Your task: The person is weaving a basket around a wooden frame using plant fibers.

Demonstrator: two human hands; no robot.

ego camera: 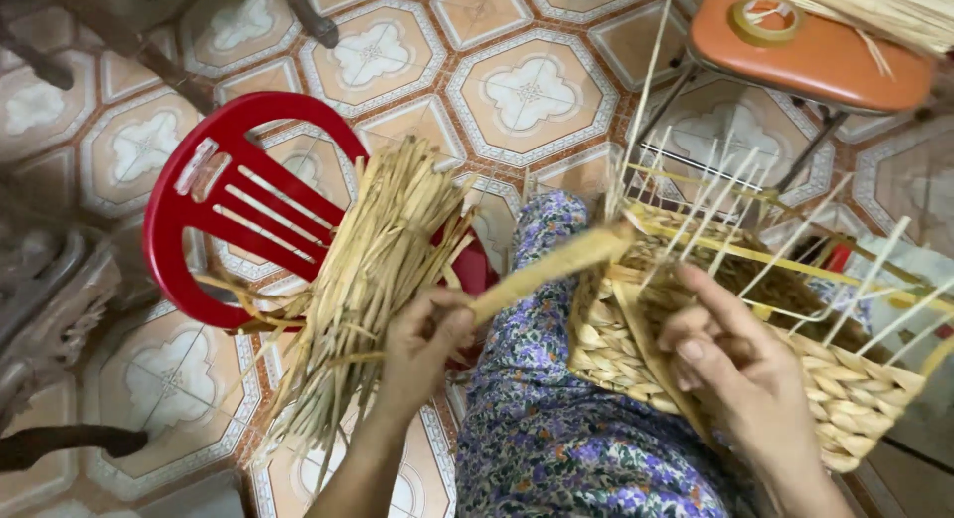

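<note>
Mid-weave: left hand (425,337) fingers closed around a flat straw strand (552,268), pulled toward ten o'clock; right hand (735,364) fingers half-curled, steadying the half-woven basket (855,399) on the lap. Next, likely: threading between upright stakes (696,220).

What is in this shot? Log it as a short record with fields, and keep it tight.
setting: patterned tile floor, seen from above
left hand: grips a flat dried straw strand that runs up toward the basket
right hand: fingers on the rim of a half-woven straw basket with upright thin stakes
lap: floral fabric
left of the hands: bundle of dried straw lying over a red plastic chair
upper right: orange stool with a tape roll on it
</note>
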